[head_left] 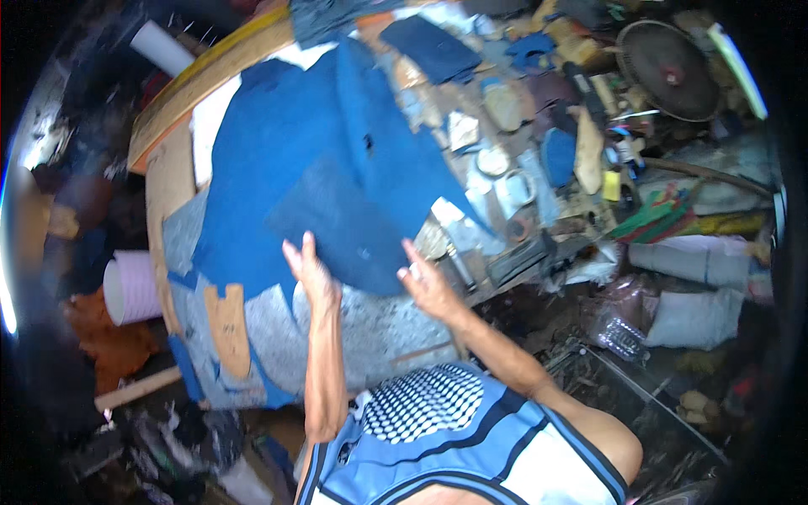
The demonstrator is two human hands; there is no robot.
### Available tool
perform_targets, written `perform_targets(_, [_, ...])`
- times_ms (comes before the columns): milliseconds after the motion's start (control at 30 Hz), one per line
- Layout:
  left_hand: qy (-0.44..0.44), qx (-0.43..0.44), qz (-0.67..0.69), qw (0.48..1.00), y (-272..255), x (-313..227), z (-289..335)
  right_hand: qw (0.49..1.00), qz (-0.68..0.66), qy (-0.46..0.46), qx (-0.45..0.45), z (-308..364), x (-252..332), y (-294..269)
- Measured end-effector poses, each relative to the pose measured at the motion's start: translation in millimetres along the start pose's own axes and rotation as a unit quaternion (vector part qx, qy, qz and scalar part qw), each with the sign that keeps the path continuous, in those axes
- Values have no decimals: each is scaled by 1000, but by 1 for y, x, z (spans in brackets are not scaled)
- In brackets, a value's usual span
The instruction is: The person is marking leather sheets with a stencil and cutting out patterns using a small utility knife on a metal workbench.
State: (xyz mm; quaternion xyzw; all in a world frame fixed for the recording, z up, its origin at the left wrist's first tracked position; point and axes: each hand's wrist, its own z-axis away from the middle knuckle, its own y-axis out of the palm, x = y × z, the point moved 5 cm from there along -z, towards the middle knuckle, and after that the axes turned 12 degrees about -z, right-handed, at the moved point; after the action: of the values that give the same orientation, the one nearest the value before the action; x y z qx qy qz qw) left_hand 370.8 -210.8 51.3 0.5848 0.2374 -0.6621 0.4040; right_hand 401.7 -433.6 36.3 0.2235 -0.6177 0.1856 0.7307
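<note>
A dark grey-blue sheet, perhaps leather, lies over a large bright blue hide on the workbench. My left hand is at the sheet's near left edge, its fingers stretched out and apart. At the near right corner of the sheet is my right hand, with its fingers spread and a fingertip close to the edge. Neither hand visibly grips the sheet, though motion blur softens the contact. The hide has a small dark hole near its middle.
A tan shoe-part pattern lies at the bench's near left. Scraps, a mug, a blue sole-shaped piece and tools crowd the right side. A round fan grille stands far right. A pale roll is left of the bench.
</note>
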Motion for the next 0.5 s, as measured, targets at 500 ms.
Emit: perform_targets(500, [-111, -57, 84, 989, -39, 51, 12, 993, 109, -35, -19, 19, -5, 17])
